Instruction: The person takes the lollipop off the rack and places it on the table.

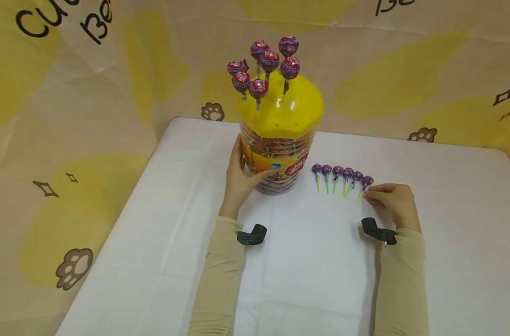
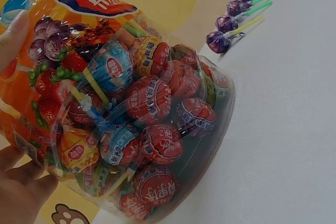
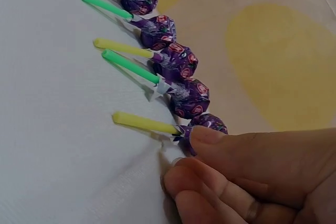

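Observation:
My left hand point(image 1: 239, 186) grips the side of a clear plastic jar point(image 1: 263, 161), its thumb across the front label. Wrapped lollipops point(image 2: 149, 98) in red, blue and yellow show through the jar's wall in the left wrist view. Several red-and-purple lollipops point(image 1: 259, 87) stand upright in the yellow domed lid point(image 1: 294, 109). To the right of the jar, several purple-wrapped lollipops lie in a row on the table. At the row's right end, my right hand point(image 1: 393, 203) pinches a purple lollipop with a yellow stick point(image 3: 147, 124) near where stick and wrapper meet.
A white cloth covers the table point(image 1: 314, 270). Behind it hangs a beige and yellow patterned backdrop point(image 1: 385, 84) with paw prints. A black wrist camera point(image 1: 252, 234) sits by the left sleeve, and another camera point(image 1: 378, 231) by the right one.

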`<state>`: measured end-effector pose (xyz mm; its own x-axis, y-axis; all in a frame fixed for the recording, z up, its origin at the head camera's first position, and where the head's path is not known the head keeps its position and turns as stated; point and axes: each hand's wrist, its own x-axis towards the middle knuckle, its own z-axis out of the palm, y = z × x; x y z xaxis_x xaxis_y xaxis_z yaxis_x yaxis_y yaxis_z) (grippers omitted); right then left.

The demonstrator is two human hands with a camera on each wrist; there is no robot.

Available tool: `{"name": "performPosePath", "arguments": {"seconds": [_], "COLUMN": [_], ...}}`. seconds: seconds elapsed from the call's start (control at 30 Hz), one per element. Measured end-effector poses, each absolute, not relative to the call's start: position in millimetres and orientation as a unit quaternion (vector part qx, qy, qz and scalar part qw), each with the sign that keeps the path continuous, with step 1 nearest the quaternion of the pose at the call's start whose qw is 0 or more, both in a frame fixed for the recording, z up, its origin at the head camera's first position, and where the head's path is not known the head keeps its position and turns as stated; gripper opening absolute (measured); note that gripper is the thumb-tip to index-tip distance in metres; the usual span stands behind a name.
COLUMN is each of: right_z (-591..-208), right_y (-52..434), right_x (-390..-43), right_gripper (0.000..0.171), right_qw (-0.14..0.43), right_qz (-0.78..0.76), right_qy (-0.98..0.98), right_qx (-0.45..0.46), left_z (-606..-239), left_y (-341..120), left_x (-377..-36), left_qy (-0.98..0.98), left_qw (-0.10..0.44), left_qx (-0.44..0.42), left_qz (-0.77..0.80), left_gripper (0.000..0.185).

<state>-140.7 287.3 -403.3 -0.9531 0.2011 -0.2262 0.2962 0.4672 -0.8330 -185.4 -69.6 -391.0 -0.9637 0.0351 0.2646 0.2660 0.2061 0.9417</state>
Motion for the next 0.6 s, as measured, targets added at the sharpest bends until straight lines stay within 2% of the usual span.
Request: {"name": "performPosePath", "arguments": {"seconds": [0.17,0.33,0.6], "right_z": [-397.6,-388.2,-351.6], "right_y": [290.7,285.1,260.4], "right_x": [-139.1,-138.4,-132.2], "right_gripper": [0.035,0.005,0.014], "right_qw": [0.015,-0.041,-0.136], "right_qz": [-0.527,-0.657,-0.723], "right_qy": [0.834,0.739,0.669], "right_qx": [0.161,0.147,0.103], "left_z": [-391.6,-392.0,-391.3], "left_y": [-70.0,-70.5,-69.9], "left_x": [-185.9,-185.2,-184.6], "left_qy": [-0.765,-0.763,-0.771], "left_qw": [0.096,0.098,0.098], "left_qx": [-0.108,-0.111,-0.104], "left_qz": [-0.628,-0.629,-0.62], "left_gripper": [0.109,0.113,0.104]}}
